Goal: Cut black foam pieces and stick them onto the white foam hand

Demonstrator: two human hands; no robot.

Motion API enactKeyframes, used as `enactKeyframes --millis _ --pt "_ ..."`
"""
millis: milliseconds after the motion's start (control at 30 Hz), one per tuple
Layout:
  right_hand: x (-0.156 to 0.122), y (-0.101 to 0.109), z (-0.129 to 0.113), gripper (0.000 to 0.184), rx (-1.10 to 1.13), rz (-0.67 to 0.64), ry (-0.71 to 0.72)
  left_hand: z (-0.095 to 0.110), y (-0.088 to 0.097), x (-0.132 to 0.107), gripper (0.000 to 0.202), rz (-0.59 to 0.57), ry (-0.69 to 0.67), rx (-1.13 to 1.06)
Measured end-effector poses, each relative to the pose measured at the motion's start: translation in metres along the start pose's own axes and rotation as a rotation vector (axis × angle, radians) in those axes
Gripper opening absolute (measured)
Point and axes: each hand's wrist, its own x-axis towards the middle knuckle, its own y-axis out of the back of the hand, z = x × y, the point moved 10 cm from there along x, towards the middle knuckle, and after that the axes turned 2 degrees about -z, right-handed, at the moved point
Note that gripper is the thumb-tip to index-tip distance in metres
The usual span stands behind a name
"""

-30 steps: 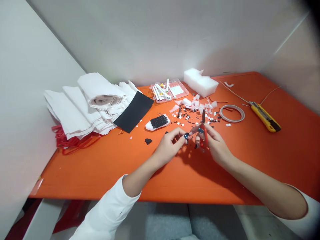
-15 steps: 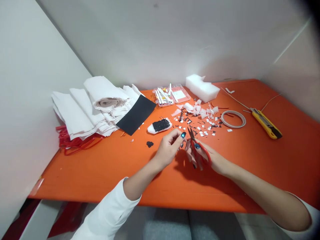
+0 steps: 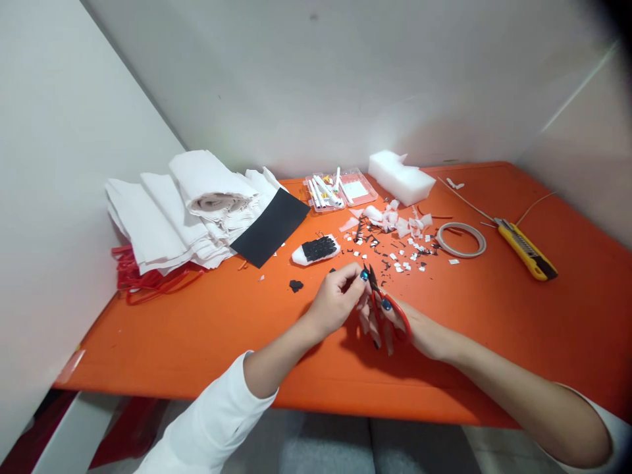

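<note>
My right hand (image 3: 392,316) grips a pair of red-handled scissors (image 3: 375,293), with the dark blades pointing up and slightly left. Close beside the blades, my left hand (image 3: 340,293) is closed in a pinch, thumb against fingers. Whatever is between those fingertips is too small and hidden to name. Beyond my left hand lies a white foam piece (image 3: 316,249) partly covered with overlapping black scale-like bits. A small pile of black cut pieces (image 3: 295,286) rests to the left of my left hand.
White rolled sheets (image 3: 168,220) and a black sheet (image 3: 270,227) lie at left. Behind are a clear box of white pens (image 3: 326,192) and a foam block (image 3: 401,178). Scraps (image 3: 395,224), a tape roll (image 3: 461,239) and a yellow utility knife (image 3: 527,250) sit to the right.
The scissors and my right hand have moved slightly left and down, bringing the blades up to my left fingertips. My left hand has shifted a little down, still pinched.
</note>
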Motion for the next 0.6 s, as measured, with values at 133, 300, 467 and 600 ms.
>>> enactKeyframes --millis 133,300,467,600 --pt "0.001 0.0041 0.002 0.04 0.002 0.024 0.006 0.0014 -0.0013 -0.0002 0.027 -0.017 -0.007 0.028" --pt "0.001 0.0061 0.0015 0.036 0.002 0.031 0.023 0.0027 0.0002 0.0003 0.026 -0.003 -0.028 0.05" --pt "0.0005 0.0043 -0.0024 0.036 -0.009 0.022 0.044 0.0064 0.0025 0.0003 0.026 0.02 -0.04 0.077" --pt "0.0001 0.0107 0.0003 0.033 -0.078 0.082 -0.011 0.0081 0.0026 -0.0001 0.027 0.017 -0.036 0.111"
